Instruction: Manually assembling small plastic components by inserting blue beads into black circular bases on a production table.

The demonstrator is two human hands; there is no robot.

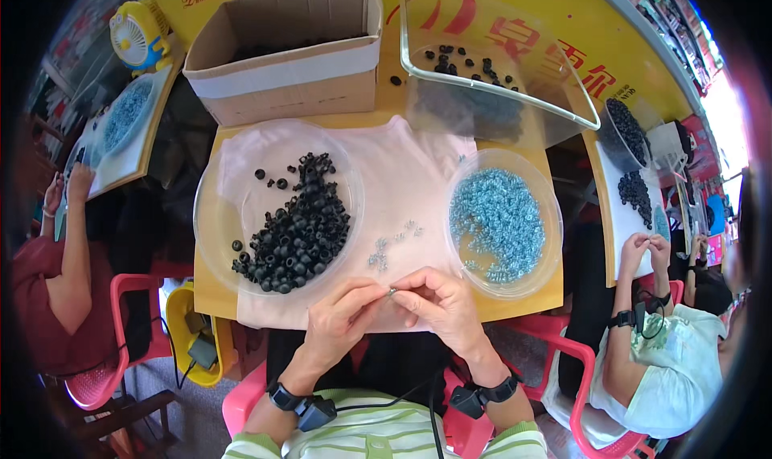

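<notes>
My left hand (346, 310) and my right hand (441, 305) meet at the front edge of the cloth-covered table, fingertips pinched together. Between them is a tiny shiny metal piece (392, 291), its exact kind too small to make out. Beyond my fingers, several loose silvery pieces (378, 260) lie on the pale pink cloth (402, 178). A clear round tray (211, 254) on the left holds a heap of small black knob-like parts (293, 242). On the right, a clear round bowl (553, 254) contains many small blue-silver metal pieces (498, 222).
At the back stand a cardboard box (289, 89) with dark parts inside and a clear plastic bin (579, 121) with black parts. A yellow bin (181, 318) is below the table's left side. Other people work at tables (153, 129) to the left and right.
</notes>
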